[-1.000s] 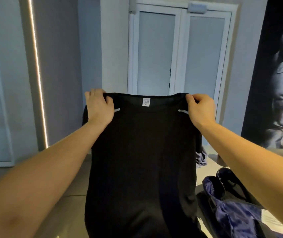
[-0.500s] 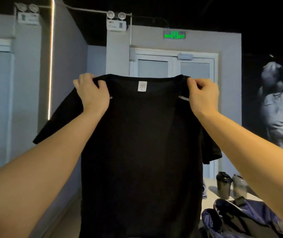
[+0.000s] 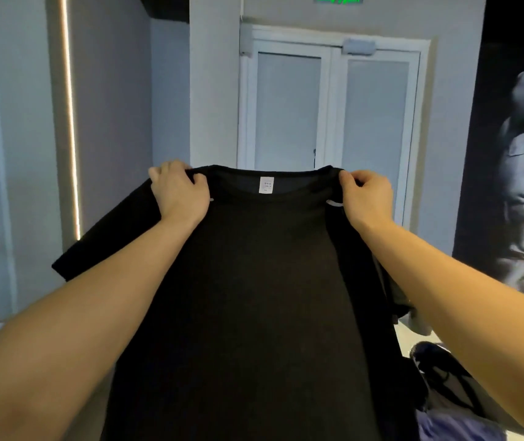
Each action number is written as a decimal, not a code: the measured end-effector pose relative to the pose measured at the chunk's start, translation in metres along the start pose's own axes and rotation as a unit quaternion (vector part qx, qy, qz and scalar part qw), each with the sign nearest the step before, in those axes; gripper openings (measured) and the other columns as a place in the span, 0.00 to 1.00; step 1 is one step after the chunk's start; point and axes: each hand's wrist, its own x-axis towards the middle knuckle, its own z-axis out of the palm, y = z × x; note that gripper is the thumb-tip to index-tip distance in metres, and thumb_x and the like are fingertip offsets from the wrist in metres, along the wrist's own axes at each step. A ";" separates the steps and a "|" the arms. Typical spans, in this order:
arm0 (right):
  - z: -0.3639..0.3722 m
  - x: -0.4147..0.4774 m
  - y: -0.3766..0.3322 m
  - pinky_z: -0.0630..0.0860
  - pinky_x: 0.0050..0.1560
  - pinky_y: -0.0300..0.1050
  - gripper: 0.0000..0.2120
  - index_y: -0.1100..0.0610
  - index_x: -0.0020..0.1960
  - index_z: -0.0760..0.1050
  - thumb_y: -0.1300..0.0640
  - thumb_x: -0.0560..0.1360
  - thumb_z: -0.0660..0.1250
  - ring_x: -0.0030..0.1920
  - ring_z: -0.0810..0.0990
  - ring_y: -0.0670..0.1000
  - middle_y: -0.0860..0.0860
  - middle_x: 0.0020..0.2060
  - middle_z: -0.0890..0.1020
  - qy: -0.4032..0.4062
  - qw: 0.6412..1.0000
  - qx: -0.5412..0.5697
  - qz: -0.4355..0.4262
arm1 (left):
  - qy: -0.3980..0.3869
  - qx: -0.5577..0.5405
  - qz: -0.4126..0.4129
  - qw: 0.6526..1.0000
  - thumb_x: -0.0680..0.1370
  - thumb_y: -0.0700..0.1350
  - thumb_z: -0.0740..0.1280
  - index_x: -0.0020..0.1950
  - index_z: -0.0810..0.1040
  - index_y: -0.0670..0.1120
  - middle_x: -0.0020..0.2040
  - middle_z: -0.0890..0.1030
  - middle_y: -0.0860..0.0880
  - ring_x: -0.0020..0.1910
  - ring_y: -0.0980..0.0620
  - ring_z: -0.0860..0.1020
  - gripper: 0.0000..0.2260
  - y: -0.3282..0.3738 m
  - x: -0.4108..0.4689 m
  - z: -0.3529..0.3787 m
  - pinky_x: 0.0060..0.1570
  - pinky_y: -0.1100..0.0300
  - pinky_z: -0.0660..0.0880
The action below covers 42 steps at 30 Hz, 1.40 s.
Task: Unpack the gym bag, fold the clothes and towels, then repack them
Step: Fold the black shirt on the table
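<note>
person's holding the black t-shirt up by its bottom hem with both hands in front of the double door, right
Not by the hem. The head view shows the left hand and right hand holding the black t-shirt at its shoulders, either side of the collar, up in front of the double door.

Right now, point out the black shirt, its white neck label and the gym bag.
black shirt (image 3: 264, 297): head view, middle of the body panel.
white neck label (image 3: 266, 185): head view, centre of the tag.
gym bag (image 3: 458, 428): head view, purple fabric, lower right.
</note>
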 end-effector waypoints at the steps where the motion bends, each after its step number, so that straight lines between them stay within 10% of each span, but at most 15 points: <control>1: 0.010 -0.005 0.022 0.80 0.45 0.49 0.19 0.67 0.46 0.81 0.51 0.82 0.64 0.45 0.83 0.58 0.61 0.42 0.84 -0.011 1.000 -0.010 0.018 | -0.017 0.011 -0.009 1.000 0.81 0.43 0.63 0.60 0.77 0.42 0.58 0.77 0.43 0.65 0.44 0.68 0.11 -0.017 -0.011 0.015 0.67 0.51 0.68; 14: 0.114 -0.055 0.260 0.78 0.41 0.51 0.17 0.65 0.43 0.82 0.53 0.81 0.64 0.37 0.80 0.57 0.59 0.36 0.83 -0.103 0.975 -0.140 0.141 | -0.203 0.121 -0.099 0.967 0.82 0.41 0.59 0.63 0.75 0.39 0.60 0.76 0.41 0.67 0.42 0.65 0.13 -0.202 -0.130 0.193 0.68 0.51 0.65; 19: 0.141 -0.063 0.325 0.58 0.29 0.44 0.23 0.54 0.27 0.66 0.57 0.81 0.64 0.27 0.66 0.47 0.50 0.24 0.69 -0.108 0.967 -0.183 0.140 | -0.237 0.146 -0.098 0.956 0.81 0.40 0.60 0.62 0.76 0.39 0.60 0.77 0.41 0.66 0.42 0.66 0.12 -0.240 -0.152 0.244 0.69 0.49 0.67; 26: 0.165 -0.083 0.391 0.67 0.39 0.47 0.15 0.63 0.37 0.77 0.58 0.81 0.64 0.34 0.76 0.55 0.55 0.31 0.76 -0.171 0.944 -0.246 0.139 | -0.291 0.234 -0.098 0.923 0.81 0.43 0.61 0.66 0.74 0.40 0.64 0.77 0.42 0.67 0.41 0.68 0.14 -0.276 -0.183 0.289 0.67 0.48 0.69; 31: 0.171 -0.099 0.414 0.75 0.56 0.55 0.20 0.61 0.67 0.67 0.60 0.77 0.65 0.60 0.76 0.64 0.61 0.62 0.75 -0.337 0.861 -0.332 0.185 | -0.410 0.261 -0.152 0.861 0.81 0.45 0.65 0.73 0.65 0.40 0.68 0.73 0.40 0.66 0.39 0.74 0.23 -0.289 -0.195 0.302 0.64 0.44 0.74; 36: 0.167 -0.111 0.402 0.76 0.63 0.55 0.22 0.55 0.70 0.70 0.61 0.76 0.65 0.63 0.76 0.59 0.56 0.66 0.74 -0.375 0.838 -0.357 0.170 | -0.385 0.240 -0.118 0.883 0.81 0.45 0.62 0.61 0.76 0.42 0.57 0.80 0.43 0.54 0.44 0.77 0.12 -0.280 -0.195 0.288 0.52 0.47 0.78; 42: 0.176 -0.137 0.365 0.79 0.55 0.58 0.15 0.58 0.61 0.75 0.57 0.75 0.66 0.55 0.79 0.62 0.57 0.55 0.80 -0.393 0.846 -0.340 0.122 | -0.360 0.256 -0.064 0.895 0.82 0.49 0.62 0.71 0.74 0.42 0.68 0.76 0.43 0.69 0.42 0.71 0.19 -0.275 -0.194 0.233 0.71 0.46 0.67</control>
